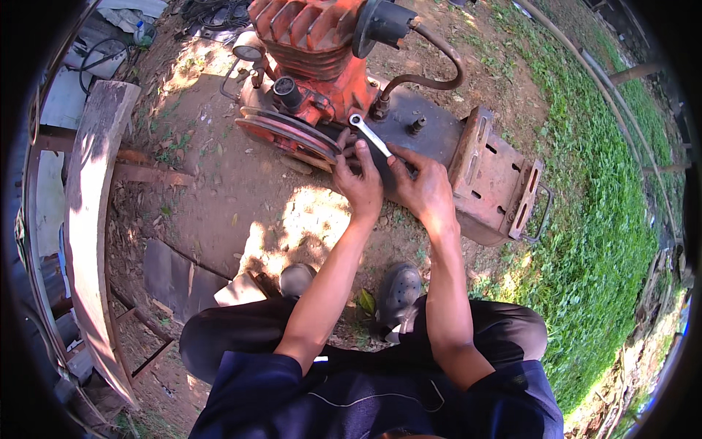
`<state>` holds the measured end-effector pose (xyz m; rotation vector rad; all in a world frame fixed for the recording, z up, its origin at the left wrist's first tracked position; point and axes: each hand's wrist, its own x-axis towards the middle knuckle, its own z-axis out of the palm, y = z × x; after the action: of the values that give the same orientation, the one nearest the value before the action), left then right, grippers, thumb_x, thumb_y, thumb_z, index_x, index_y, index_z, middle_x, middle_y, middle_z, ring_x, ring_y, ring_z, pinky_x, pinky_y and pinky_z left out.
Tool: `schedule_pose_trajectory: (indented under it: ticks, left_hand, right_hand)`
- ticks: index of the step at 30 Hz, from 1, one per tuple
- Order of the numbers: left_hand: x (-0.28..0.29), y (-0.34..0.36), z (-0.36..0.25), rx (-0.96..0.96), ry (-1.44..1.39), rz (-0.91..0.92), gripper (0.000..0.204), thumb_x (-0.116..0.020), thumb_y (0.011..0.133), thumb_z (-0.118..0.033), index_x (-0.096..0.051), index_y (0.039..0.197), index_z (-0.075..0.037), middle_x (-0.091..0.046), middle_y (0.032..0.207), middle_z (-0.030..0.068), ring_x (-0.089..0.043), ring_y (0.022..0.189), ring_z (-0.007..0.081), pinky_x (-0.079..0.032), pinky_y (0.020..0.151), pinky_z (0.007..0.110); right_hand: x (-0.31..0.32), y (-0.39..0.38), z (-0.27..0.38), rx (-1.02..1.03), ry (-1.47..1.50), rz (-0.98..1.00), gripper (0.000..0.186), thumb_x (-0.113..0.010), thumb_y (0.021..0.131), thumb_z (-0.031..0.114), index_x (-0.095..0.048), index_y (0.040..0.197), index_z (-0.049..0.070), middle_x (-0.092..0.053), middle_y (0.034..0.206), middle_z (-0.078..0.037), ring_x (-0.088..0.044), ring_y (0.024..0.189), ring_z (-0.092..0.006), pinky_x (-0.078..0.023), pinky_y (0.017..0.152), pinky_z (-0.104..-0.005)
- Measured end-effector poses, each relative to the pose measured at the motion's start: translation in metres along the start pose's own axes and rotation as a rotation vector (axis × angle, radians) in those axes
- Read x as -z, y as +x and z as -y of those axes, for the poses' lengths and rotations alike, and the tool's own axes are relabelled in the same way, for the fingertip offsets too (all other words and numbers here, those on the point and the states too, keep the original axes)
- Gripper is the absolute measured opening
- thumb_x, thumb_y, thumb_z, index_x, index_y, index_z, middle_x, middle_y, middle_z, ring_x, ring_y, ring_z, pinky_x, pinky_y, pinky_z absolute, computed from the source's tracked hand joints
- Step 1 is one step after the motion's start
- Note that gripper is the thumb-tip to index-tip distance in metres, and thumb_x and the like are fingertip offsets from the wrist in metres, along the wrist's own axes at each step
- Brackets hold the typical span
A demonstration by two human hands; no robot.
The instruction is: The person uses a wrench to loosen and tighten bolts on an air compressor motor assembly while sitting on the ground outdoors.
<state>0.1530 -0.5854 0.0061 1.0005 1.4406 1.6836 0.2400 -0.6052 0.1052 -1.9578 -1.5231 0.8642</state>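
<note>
An orange air compressor pump (314, 55) with cooling fins sits on a dark rusty tank (409, 135) lying on bare dirt. A belt pulley (289, 135) faces me at the pump's base. My right hand (424, 186) grips the lower end of a silver wrench (369, 135), whose ring end points up toward the pump base. My left hand (360, 181) rests against the tank beside the pulley, fingers curled at the wrench's shaft. What the wrench sits on is hidden by my hands.
A rusty slotted motor bracket (493, 179) with a handle sticks out at the tank's right. A curved hose (439, 69) loops from the pump. A worn wooden plank (91, 234) stands at left. Grass (592, 219) covers the right. My shoes (398, 289) rest below.
</note>
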Motion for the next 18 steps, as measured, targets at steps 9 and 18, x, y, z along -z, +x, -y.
schedule_pose_trajectory:
  ticks: [9,18]
  left_hand:
    - [0.0,0.02,-0.015,-0.201,0.146,0.099,0.04,-0.056,0.096,-0.017,-0.052,0.134,-0.007,-0.058,0.094,0.0063,-0.056,0.074,0.0138,-0.045,0.062,0.027]
    - [0.005,0.028,0.01,-0.331,0.205,0.035,0.039,-0.055,0.096,-0.021,-0.055,0.133,-0.011,-0.063,0.083,0.007,-0.059,0.071,0.014,-0.047,0.06,0.029]
  right_hand:
    - [0.003,0.019,-0.017,0.021,0.046,0.114,0.032,-0.059,0.092,0.027,-0.067,0.115,0.006,-0.065,0.099,-0.028,-0.064,0.1,-0.04,-0.05,0.084,-0.0417]
    - [-0.009,-0.012,0.022,-0.052,-0.057,0.026,0.03,-0.055,0.094,0.023,-0.065,0.119,0.009,-0.064,0.1,-0.027,-0.06,0.099,-0.0442,-0.049,0.086,-0.0459]
